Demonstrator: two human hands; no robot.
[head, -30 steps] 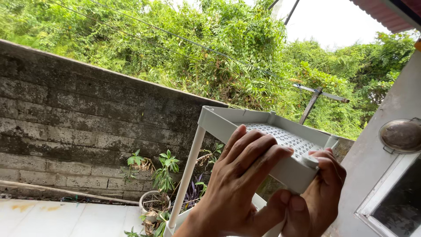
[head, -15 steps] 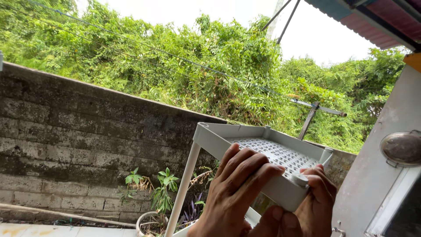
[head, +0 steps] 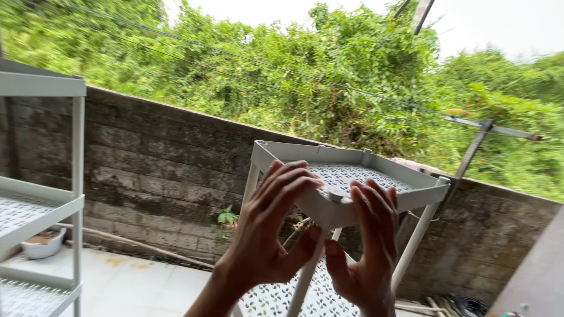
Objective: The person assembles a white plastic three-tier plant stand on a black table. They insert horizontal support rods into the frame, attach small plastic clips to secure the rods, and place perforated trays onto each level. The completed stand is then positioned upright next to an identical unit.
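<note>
Cupping the grey shelf rack (head: 352, 176) corner, 2 hands, left (head: 267, 235), right (head: 367, 246), fingers spread, seemingly touching

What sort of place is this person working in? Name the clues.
Probably a back yard or patio: a block wall with dense greenery behind, a tiled floor, and both hands on a grey rack.

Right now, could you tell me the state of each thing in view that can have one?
Left hand: open, fingers spread on the top tray's near corner.
Right hand: open, fingers against the same corner.
Grey shelf rack: upright, top perforated tray empty.
Second rack: upright at left, trays empty.
White bowl: on the floor, holds something brown.
</note>
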